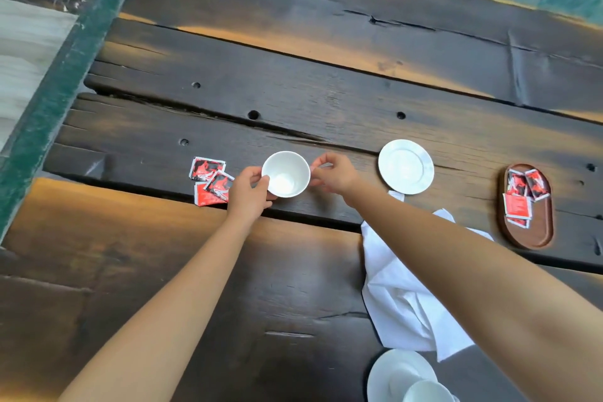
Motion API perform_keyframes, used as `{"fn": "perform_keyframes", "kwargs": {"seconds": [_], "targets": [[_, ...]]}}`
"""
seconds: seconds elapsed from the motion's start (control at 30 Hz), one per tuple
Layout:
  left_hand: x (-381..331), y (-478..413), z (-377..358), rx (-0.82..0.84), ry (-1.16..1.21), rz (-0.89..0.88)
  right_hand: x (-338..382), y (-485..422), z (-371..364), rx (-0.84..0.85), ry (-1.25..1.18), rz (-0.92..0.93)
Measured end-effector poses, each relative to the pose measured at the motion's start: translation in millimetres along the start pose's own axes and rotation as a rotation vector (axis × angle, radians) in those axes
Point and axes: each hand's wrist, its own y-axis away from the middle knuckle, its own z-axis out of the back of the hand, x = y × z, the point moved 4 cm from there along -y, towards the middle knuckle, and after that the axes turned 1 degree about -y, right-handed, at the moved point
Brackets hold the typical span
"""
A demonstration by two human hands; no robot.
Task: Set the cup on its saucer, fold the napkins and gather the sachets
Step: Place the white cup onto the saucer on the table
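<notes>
Left hand and right hand both hold the white cup, one on each side. The left thumb lies on the near-left rim with the fingers curled under the wall. The right hand's fingers are pinched together on the cup's right side, where a small white part shows between them. The cup is upright and shows a bare white inside. Whether it rests on the dark plank tabletop or is held just above it cannot be told.

Just beside the left hand, on its left, lie three or four loose sachets, overlapping one another, and the hand covers the edge of the nearest. To the right of the right hand, apart from the cup, sits the white saucer, with nothing between the two but the right hand itself. A crumpled white napkin lies under the right forearm, one corner reaching up to the saucer's near edge. Farther right an oval brown wooden tray holds a second lot of sachets at its far end. At the bottom edge a second saucer carries a second cup, only partly in view.

All the sachets are printed in red, black and white, and their lettering is too small to read.
</notes>
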Motion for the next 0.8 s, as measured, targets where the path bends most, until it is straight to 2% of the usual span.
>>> {"fn": "perform_keyframes", "kwargs": {"seconds": [0.33,0.53,0.8], "targets": [[-22,17,-30,0.048,-0.011,-0.033,-19,15,38,-0.043,-0.114,-0.013],[-41,27,-84,0.078,-0.028,-0.086,-36,27,89,-0.223,-0.226,-0.011],[-61,36,-168,0.199,-0.057,-0.129,-61,43,156,-0.426,-0.461,-0.022]]}}
